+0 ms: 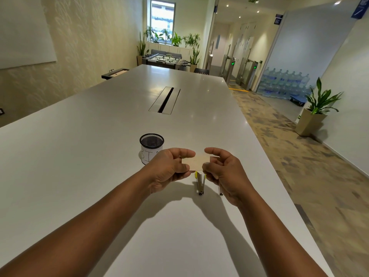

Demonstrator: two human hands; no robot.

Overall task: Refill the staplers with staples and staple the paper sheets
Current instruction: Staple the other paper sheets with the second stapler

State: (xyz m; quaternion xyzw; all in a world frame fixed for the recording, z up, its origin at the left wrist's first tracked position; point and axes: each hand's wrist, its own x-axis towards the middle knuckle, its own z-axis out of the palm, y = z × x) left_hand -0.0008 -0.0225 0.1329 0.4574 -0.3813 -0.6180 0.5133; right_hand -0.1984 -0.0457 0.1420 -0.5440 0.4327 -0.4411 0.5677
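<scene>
On the left of the long white desk (79,156), a black mesh pen cup (151,145) stands upright with a white paper label wrapped round its lower half, and its near right side is hidden behind your left hand (169,168). That hand's grip is pinched on the left end of a small pale rectangular card (194,162), possibly a staple box, though it is too washed out to tell; the thumb lies along the top edge and the fingers are curled beneath. You hold the card level above the desk, between both hands. Just below it and a little nearer, a stapler (200,182) with a yellow tip rests on the desk, hinged open in a narrow V with its pivot end toward you. Your right hand (225,170) grips the card's right end, thumb on top and fingers folded under. A second slim metal piece (220,189) shows beneath this hand, mostly covered by it, so you cannot tell what it is. At the desk's far middle lies a cable slot (165,100) with its flap.
</scene>
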